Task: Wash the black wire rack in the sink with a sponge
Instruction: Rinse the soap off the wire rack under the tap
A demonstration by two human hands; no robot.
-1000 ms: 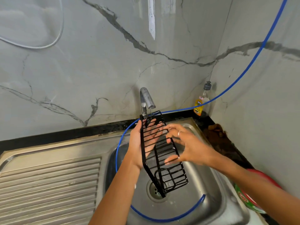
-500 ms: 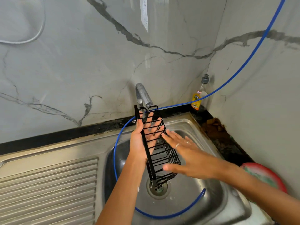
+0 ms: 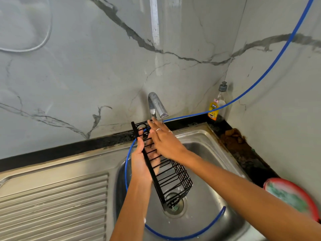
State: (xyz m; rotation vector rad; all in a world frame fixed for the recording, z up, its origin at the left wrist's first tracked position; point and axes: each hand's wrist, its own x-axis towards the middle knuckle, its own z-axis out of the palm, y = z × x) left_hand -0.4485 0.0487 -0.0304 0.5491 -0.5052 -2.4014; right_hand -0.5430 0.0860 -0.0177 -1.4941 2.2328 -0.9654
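The black wire rack hangs tilted over the steel sink, its top end under the tap and its low end above the drain. My left hand grips the rack's left side from behind. My right hand lies flat on the upper wires with its fingers spread, fingertips near the spout; it holds no sponge. A thin stream of water falls from the tap by my fingertips.
A blue hose runs from the upper right along the wall and curls inside the sink. A soap bottle stands in the back right corner. A red dish with a green scrubber sits at the right. The ribbed drainboard lies left.
My right hand slid up the rack from its middle to the top end by the tap. The rack's upper end has tipped left and its low end sits nearer the drain.
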